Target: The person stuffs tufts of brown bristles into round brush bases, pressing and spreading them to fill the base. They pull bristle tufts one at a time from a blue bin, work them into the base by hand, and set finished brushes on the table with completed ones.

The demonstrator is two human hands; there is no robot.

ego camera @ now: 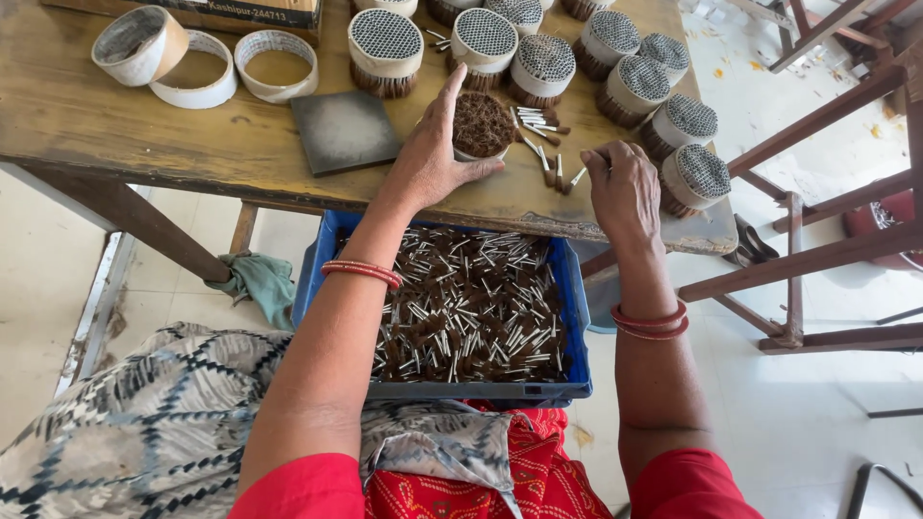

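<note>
My left hand (430,154) wraps around a round bundle (482,126) of small brown-tipped sticks held in a paper ring on the wooden table (115,115). Its brown tips face up. My right hand (625,187) rests at the table's front edge, fingers closed on a thin stick or two near several loose silver-and-brown sticks (548,144). Below the table edge, on my lap, sits a blue crate (575,308) filled with many such sticks.
Several finished round bundles (385,48) in paper rings stand along the table's back and right side. Empty paper rings (197,69) lie at the left, beside a dark square tile (344,131). A wooden frame (817,250) stands to the right; a green cloth (258,281) hangs under the table.
</note>
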